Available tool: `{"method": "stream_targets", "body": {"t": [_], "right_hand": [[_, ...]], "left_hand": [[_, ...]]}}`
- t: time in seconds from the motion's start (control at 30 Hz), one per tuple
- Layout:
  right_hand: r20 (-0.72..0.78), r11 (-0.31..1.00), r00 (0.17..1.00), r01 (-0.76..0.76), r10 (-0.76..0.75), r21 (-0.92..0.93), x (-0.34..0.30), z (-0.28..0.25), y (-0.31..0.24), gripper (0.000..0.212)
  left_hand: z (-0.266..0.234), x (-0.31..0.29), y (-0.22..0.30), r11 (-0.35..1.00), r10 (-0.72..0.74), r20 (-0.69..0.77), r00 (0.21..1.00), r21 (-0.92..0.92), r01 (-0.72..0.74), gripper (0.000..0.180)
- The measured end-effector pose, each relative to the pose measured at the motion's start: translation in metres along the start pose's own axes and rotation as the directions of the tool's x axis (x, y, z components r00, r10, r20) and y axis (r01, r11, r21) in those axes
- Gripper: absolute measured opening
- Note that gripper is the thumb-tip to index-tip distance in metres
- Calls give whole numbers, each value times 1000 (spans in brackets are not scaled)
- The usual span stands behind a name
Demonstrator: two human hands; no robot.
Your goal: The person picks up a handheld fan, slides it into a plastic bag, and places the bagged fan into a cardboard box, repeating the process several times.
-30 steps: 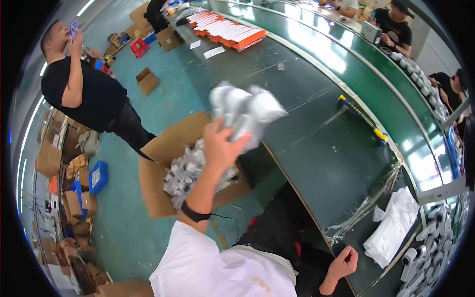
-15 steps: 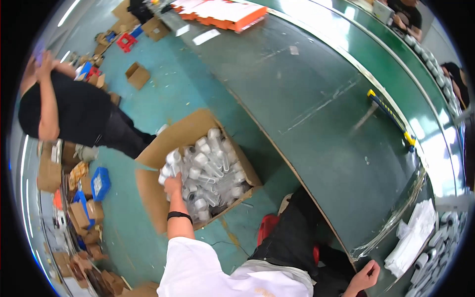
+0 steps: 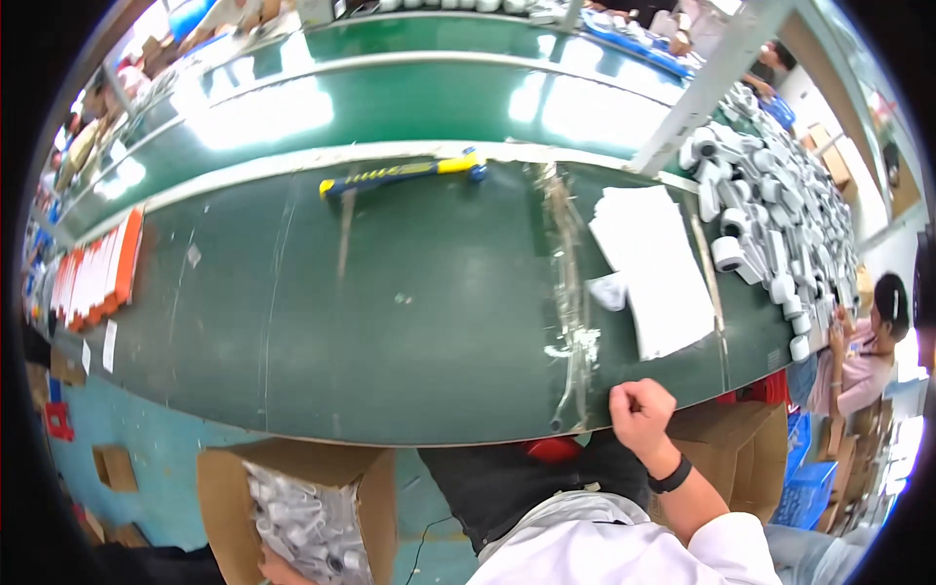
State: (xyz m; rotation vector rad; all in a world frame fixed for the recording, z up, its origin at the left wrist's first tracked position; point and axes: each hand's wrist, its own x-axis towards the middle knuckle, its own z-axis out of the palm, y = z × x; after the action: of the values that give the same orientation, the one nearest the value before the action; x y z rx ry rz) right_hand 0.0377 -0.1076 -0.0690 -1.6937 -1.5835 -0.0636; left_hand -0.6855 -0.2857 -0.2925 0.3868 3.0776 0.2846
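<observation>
My left hand point(image 3: 280, 567) reaches down into an open cardboard box point(image 3: 222, 507) on the floor at the lower left. White parts in clear plastic bags point(image 3: 307, 522) fill the box; the hand is among them and its fingers are hidden. My right hand point(image 3: 642, 414), with a black band on the wrist, is curled into a fist over the near edge of the dark green table point(image 3: 439, 322). Nothing shows in that fist. Just beyond it lies a stack of flat white bags or sheets point(image 3: 663, 283).
A yellow and dark-blue hammer-like tool point(image 3: 405, 174) lies by the table's far edge. Shiny clear tape point(image 3: 570, 292) crosses the tabletop. Grey-white parts point(image 3: 770, 205) are heaped at right, near a seated person point(image 3: 858, 366). Orange-and-white cartons point(image 3: 102, 268) stand at left. Another open box point(image 3: 731, 448) sits under the table.
My view has swung right, from the box toward the table. The left hand is still in the box, now at the lower left edge. The right hand remains curled near the table edge.
</observation>
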Motion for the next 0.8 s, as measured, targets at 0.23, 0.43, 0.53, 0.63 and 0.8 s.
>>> {"method": "stream_targets", "body": {"t": [0.23, 0.43, 0.53, 0.63, 0.8], "right_hand": [[39, 943, 999, -32, 20, 331, -1, -12, 4, 5], [-154, 893, 927, -268, 341, 361, 46, -91, 68, 11], [-367, 919, 843, -348, 394, 186, 100, -126, 159, 14], [-280, 874, 948, -258, 148, -412, 123, -146, 234, 44], [-46, 768, 977, -191, 206, -612, 128, -133, 262, 53]], "left_hand": [[-110, -54, 158, 704, 265, -536, 802, -460, -540, 34], [-197, -245, 317, 51, 720, -383, 578, -802, -595, 23], [-234, -365, 383, -211, 899, -377, 220, -817, -537, 25], [-259, -469, 433, -386, 919, -352, -179, -707, -592, 31], [-234, -584, 475, -648, 755, -424, -500, -602, -467, 29]]}}
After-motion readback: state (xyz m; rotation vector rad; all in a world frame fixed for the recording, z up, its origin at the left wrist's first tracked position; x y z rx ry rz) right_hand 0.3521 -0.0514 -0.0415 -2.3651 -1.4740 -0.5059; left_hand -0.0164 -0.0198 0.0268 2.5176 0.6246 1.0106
